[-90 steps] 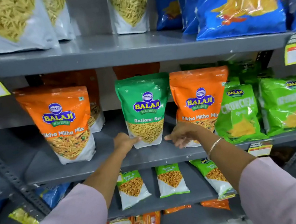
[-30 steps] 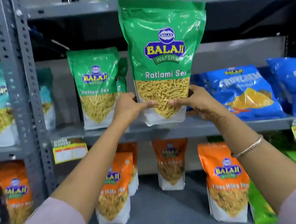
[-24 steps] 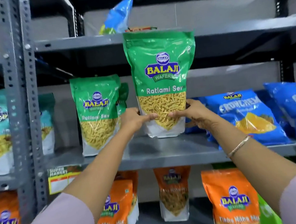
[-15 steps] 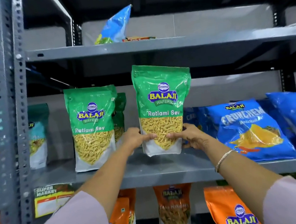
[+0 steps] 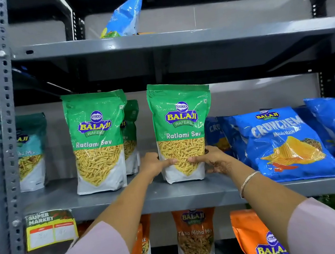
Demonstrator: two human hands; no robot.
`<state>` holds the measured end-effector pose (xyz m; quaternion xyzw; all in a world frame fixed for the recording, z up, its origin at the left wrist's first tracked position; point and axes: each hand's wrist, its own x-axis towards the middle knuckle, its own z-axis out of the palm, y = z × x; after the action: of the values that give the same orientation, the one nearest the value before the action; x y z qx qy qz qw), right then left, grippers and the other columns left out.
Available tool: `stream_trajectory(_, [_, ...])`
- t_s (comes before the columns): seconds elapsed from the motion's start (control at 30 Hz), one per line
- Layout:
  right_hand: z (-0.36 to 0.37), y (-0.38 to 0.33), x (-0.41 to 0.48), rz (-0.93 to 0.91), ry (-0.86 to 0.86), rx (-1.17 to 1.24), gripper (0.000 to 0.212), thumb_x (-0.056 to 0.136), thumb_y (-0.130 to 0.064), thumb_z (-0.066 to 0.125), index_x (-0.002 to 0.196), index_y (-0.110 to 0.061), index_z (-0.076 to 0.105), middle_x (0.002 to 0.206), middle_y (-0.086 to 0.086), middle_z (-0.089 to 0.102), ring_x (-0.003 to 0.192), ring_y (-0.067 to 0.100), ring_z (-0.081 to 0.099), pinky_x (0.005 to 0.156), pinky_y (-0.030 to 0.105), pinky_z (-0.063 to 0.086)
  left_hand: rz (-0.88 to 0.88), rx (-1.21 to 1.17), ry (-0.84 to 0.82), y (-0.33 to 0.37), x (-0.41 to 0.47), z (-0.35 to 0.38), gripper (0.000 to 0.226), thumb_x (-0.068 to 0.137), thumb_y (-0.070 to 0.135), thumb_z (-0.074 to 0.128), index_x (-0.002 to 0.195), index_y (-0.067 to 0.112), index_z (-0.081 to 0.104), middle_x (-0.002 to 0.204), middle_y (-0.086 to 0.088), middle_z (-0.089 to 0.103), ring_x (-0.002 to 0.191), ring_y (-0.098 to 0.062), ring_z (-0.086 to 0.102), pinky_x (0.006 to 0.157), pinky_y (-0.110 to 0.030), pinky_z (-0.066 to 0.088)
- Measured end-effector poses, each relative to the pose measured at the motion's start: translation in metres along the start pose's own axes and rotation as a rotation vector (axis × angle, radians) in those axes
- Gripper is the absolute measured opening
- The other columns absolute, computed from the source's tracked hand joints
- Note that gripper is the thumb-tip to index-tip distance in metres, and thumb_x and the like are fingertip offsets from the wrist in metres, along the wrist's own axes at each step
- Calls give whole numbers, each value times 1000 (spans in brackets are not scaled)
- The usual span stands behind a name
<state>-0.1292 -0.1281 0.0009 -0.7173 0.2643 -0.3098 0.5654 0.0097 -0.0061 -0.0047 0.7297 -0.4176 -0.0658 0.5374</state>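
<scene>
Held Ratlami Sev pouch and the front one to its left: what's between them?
In the head view, the left hand gripping the held pouch, bare grey shelf, and a third green pouch set back behind the left pouch.

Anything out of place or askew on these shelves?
One thing: a lone blue packet on the top shelf leans askew, not lined up like the rows below. The green pouch that the left hand and right hand grip stands upright beside a matching pouch.

2 outstretched arms, left hand [image 5: 154, 165] and right hand [image 5: 210, 158] curled, facing inward
</scene>
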Motion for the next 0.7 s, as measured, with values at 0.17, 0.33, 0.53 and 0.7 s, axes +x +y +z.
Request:
stream_trajectory(0.17, [0, 3, 2, 1, 11, -28, 56, 69, -11, 78, 119, -3, 57, 129, 14, 60, 120, 31, 54, 97, 41, 46, -7, 4, -15, -3, -3, 3, 39, 75, 36, 73, 64, 9, 48, 69, -4, 52, 65, -16, 48, 55, -25, 32])
stream_trajectory(0.33, [-7, 9, -13, -92, 113, -223, 84, 71, -25, 77, 137, 2, 33, 143, 18, 43, 124, 28, 46, 94, 39, 45, 42, 69, 13, -10, -14, 7, 40, 77, 41, 69, 89, 5, 55, 79, -3, 47, 78, -22, 50, 60, -27, 33])
stream_trajectory(0.53, [-14, 26, -55, -468, 424, -385, 76, 75, -36, 71, 136, -7, 35, 135, 16, 49, 124, 28, 47, 99, 39, 42, 239, 30, 290, -9, -47, 18, 45, 82, 34, 65, 117, 8, 55, 114, -12, 64, 109, -30, 59, 83, -35, 46])
stream_trajectory(0.7, [-26, 64, -100, -682, 747, -517, 66, 81, -39, 63, 133, -6, 40, 136, 12, 46, 129, 27, 36, 106, 33, 30, 627, 210, 471, -22, -99, 51, 54, 87, 39, 49, 131, 6, 45, 134, -13, 54, 126, -30, 48, 110, -44, 32])
